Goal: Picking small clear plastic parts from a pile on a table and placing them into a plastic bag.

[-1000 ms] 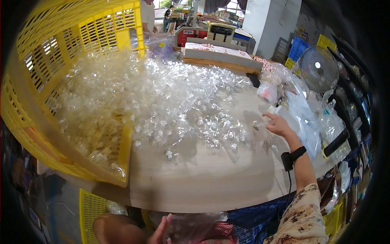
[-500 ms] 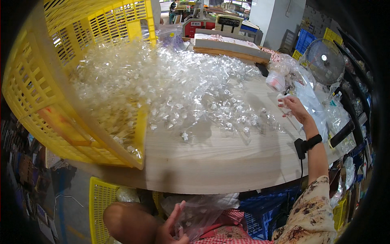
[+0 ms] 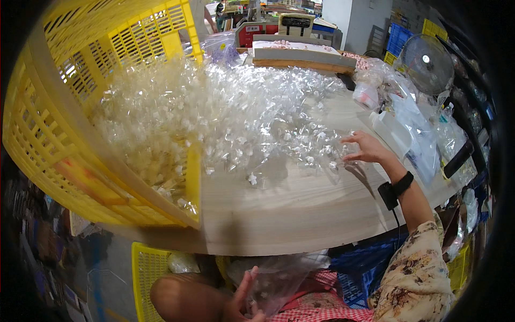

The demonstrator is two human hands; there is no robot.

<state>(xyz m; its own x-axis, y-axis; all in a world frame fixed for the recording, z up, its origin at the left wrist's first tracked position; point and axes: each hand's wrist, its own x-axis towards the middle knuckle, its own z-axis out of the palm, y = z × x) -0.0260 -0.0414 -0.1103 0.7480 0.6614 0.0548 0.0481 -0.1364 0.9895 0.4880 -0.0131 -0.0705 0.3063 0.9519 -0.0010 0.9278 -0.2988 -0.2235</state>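
A large heap of small clear packets (image 3: 257, 126), with white bits among them, spreads over the table and into a yellow crate tipped on its side. My right hand (image 3: 366, 148) is at the heap's right edge, its fingers apart and curved around the outermost packets; nothing shows gripped in it. Low in front of the table edge, my left hand (image 3: 248, 298) holds a clear plastic bag (image 3: 276, 276) by its mouth, thumb and fingers spread against the film. Small pale pieces show dimly inside the bag. Part of the left hand is cut off by the lower edge.
The yellow crate (image 3: 107, 185) takes up the table's left side. Right of the heap lie a white plastic container (image 3: 390, 131), plastic bags (image 3: 421, 142) and a fan (image 3: 426, 64). A grey-edged tray (image 3: 300, 53) stands behind. Below the table are a yellow basket (image 3: 147, 279) and a blue crate (image 3: 354, 273).
My right hand has moved left from beside the white container to the heap's right edge. My left hand stays with the bag. The whole view has shifted slightly.
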